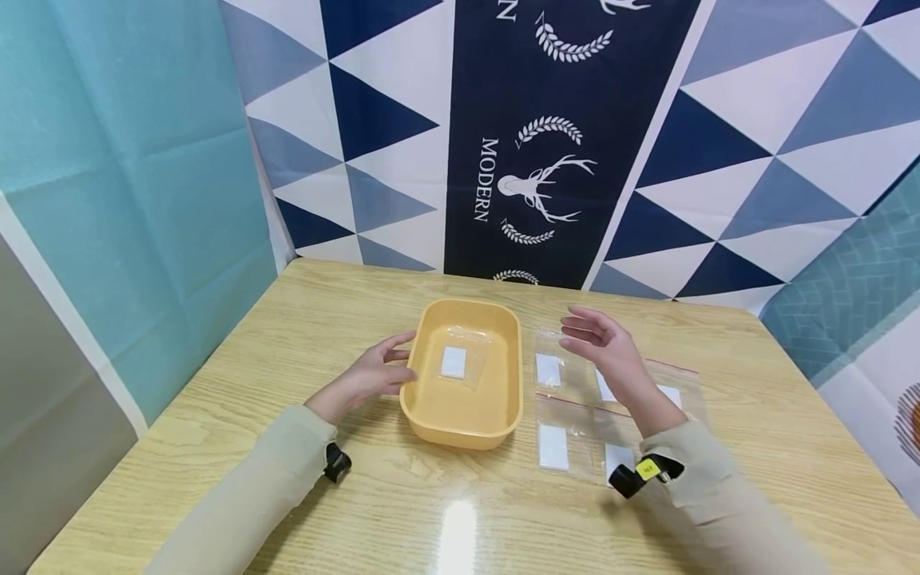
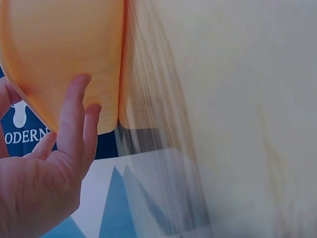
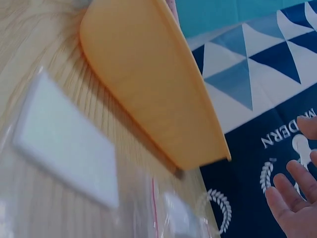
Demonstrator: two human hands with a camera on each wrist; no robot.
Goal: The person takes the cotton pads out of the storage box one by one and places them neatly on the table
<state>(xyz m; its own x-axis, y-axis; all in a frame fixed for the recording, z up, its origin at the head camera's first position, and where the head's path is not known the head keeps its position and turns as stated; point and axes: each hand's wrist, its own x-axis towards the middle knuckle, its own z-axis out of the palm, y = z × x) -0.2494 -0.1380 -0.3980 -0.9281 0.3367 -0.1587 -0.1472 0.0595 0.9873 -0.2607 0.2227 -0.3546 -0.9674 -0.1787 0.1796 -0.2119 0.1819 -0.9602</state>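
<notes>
A yellow plastic basin stands on the table, holding one clear bag with a white card in it. My left hand is at the basin's left side, its fingers spread along the outer wall; in the left wrist view two fingertips meet that wall. To the basin's right, my right hand is raised over several clear zip bags, fingers loosely extended with nothing between them. White cards show inside these bags. The right forearm covers part of them.
The light wooden table runs back to a patterned cloth with a dark deer panel. A teal cloth hangs at the left. Both wrists carry small black cameras.
</notes>
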